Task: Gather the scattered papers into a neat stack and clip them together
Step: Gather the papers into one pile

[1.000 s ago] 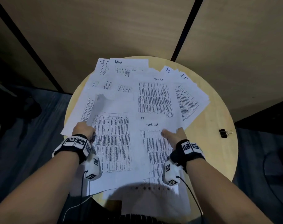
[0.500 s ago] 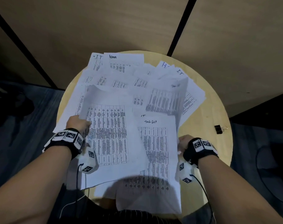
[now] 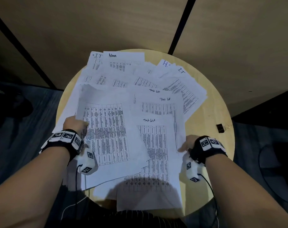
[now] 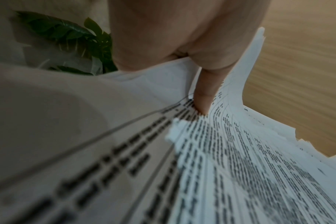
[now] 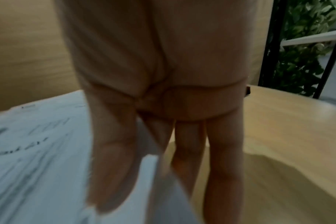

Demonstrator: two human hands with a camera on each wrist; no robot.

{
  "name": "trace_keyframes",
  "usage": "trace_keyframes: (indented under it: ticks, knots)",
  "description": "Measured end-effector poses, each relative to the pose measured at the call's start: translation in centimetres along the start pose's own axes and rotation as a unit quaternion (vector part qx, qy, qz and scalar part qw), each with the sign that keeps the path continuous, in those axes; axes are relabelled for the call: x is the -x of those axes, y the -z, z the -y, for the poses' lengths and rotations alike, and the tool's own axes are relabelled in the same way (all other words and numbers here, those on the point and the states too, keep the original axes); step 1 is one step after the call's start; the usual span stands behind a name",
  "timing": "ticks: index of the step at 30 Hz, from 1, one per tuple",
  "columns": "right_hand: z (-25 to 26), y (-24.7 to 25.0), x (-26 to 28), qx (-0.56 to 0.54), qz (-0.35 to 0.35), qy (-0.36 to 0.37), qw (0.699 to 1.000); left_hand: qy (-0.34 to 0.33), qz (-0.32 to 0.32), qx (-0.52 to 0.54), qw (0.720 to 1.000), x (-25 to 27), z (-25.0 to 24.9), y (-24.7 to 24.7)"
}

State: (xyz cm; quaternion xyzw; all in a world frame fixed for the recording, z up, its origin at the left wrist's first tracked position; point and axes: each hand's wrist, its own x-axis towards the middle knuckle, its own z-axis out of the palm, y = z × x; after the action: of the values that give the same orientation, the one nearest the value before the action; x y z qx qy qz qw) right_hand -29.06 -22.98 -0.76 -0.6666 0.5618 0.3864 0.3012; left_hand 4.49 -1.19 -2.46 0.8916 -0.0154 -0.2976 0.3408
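Several white printed papers [image 3: 123, 79] lie fanned over a round wooden table [image 3: 210, 104]. My left hand [image 3: 75, 124] pinches the left edge of a big sheet printed with a table [image 3: 107, 132]. In the left wrist view its thumb [image 4: 203, 94] presses on top and the sheet curls up. My right hand [image 3: 186, 144] pinches the right edge of the overlapping "Task List" sheets [image 3: 156, 145], with the thumb [image 5: 113, 166] above and the fingers [image 5: 224, 151] below. A black binder clip [image 3: 220, 128] lies alone on the table, right of my right hand.
Some sheets hang over the table's near edge [image 3: 148, 199]. Bare tabletop shows at the right around the clip. Wooden wall panels [image 3: 107, 22] with black seams stand behind the table, and dark carpet [image 3: 25, 129] lies on both sides. Green plants [image 5: 301, 60] appear beyond the table.
My right hand slid from on top of the papers to their right edge, lifted a sheet and brought it onto the near sheets. The left hand kept its grip and raised its sheet slightly.
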Motion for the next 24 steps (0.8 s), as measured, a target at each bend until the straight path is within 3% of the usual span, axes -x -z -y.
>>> trace_keyframes:
  ticks: [2, 4, 7, 8, 11, 13, 17, 21, 24]
  knots:
    - [-0.5, -0.4, 0.1, -0.021, 0.017, 0.012, 1.000, 0.000, 0.001, -0.016, 1.000, 0.1, 0.0, 0.1]
    - [-0.2, -1.2, 0.4, -0.188, -0.012, 0.012, 0.982, 0.004, 0.002, -0.036, 0.999, 0.3, 0.1, -0.1]
    - [1.8, -2.2, 1.1, -0.464, 0.041, 0.035, 0.884, 0.017, 0.007, -0.044, 0.999, 0.7, 0.3, -0.6]
    - [2.5, -2.5, 1.7, -0.461, 0.051, 0.038, 0.885, 0.022, 0.009, -0.046, 0.999, 0.9, 0.4, -0.8]
    - [4.2, -3.7, 2.8, -0.373, 0.008, 0.030, 0.927, 0.029, 0.017, -0.052, 0.998, 1.4, 0.5, -1.4]
    - [5.3, -4.8, 2.8, -0.359, -0.006, 0.020, 0.933, 0.031, 0.019, -0.047, 0.998, 1.7, 0.5, -1.7]
    - [5.9, -5.8, 2.6, -0.383, -0.029, 0.015, 0.923, 0.030, 0.022, -0.033, 0.999, 1.8, 0.6, -1.7]
    - [3.7, -3.1, 2.9, -0.386, -0.060, 0.047, 0.919, 0.022, 0.011, -0.012, 1.000, 1.0, 0.4, -0.4]
    - [1.0, -0.5, 2.6, -0.451, -0.100, 0.062, 0.885, 0.029, 0.006, 0.029, 0.999, 0.2, 0.2, 0.6]
